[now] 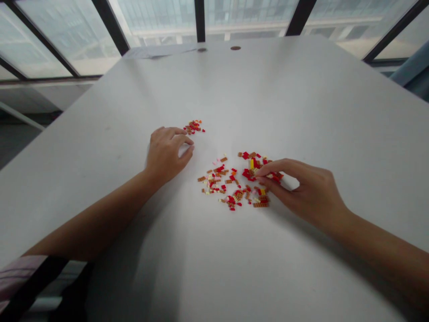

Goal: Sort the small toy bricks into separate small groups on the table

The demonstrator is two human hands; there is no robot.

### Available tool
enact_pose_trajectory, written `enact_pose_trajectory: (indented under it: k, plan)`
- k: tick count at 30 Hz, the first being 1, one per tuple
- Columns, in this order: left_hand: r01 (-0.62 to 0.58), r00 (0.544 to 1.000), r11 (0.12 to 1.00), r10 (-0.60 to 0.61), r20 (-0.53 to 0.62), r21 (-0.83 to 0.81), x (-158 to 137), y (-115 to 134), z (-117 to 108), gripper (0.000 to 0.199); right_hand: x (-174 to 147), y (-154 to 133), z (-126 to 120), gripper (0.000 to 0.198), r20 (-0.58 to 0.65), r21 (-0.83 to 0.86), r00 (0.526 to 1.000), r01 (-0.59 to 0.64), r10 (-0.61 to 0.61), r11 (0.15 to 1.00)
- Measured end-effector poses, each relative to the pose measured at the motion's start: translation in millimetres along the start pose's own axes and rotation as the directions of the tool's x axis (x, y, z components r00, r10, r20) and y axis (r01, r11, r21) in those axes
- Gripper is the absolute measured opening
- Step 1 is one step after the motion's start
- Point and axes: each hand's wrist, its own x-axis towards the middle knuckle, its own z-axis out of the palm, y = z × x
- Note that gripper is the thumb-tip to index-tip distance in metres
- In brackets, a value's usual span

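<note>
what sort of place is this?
Probably an office or meeting room, though I can't be sure: a large white table, round dark discs at its far end, and wide, dark-framed windows facing what looks like another building.

White table, two round brown spots near far edge; dark-framed windows behind, pale daylight, building outside.
</note>
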Motion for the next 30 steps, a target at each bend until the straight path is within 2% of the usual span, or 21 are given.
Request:
enact_pose_trajectory:
  k: [3, 7, 10, 12, 15, 19, 22, 26, 30]
  plan:
    - [-0.093, 0.996, 0.992, 0.094, 0.003, -0.088, 0, 10, -6, 0.015, 2, -4, 0, 0.008, 0.012, 0.041, 1.0, 0.002, -0.003, 0.999]
    - [-0.209, 0.968, 0.929, 0.241, 0.072, -0.307, -3, 38, -18, 0.012, 6, -10, 2, 0.011, 0.025, 0.134, 0.999, 0.031, -0.034, 0.991]
    - [-0.23, 0.946, 0.85, 0.309, 0.095, -0.473, -7, 61, -24, 0.009, 8, -16, 3, 0.014, 0.034, 0.21, 0.997, 0.055, -0.064, 0.976]
    - [-0.236, 0.94, 0.808, 0.33, 0.084, -0.54, -10, 72, -27, 0.015, 9, -21, 3, 0.015, 0.043, 0.238, 0.996, 0.071, -0.084, 0.969]
    - [-0.235, 0.937, 0.791, 0.339, 0.084, -0.565, -13, 82, -30, 0.016, 10, -26, 3, 0.017, 0.037, 0.271, 0.993, 0.097, -0.111, 0.958]
    - [-0.2, 0.95, 0.787, 0.301, 0.08, -0.584, -16, 85, -29, 0.009, 10, -29, 4, 0.02, -0.028, 0.303, 0.989, 0.147, -0.145, 0.942]
    - [-0.19, 0.957, 0.79, 0.281, 0.069, -0.582, -17, 86, -28, 0.005, 9, -29, 5, 0.018, -0.066, 0.292, 0.99, 0.14, -0.126, 0.946]
    - [-0.2, 0.958, 0.8, 0.282, 0.06, -0.565, -17, 86, -29, 0.005, 9, -29, 5, 0.018, -0.062, 0.267, 0.994, 0.104, -0.091, 0.958]
    - [-0.205, 0.958, 0.818, 0.281, 0.062, -0.538, -18, 84, -30, 0.006, 10, -30, 3, 0.024, -0.039, 0.259, 0.986, 0.165, -0.16, 0.952]
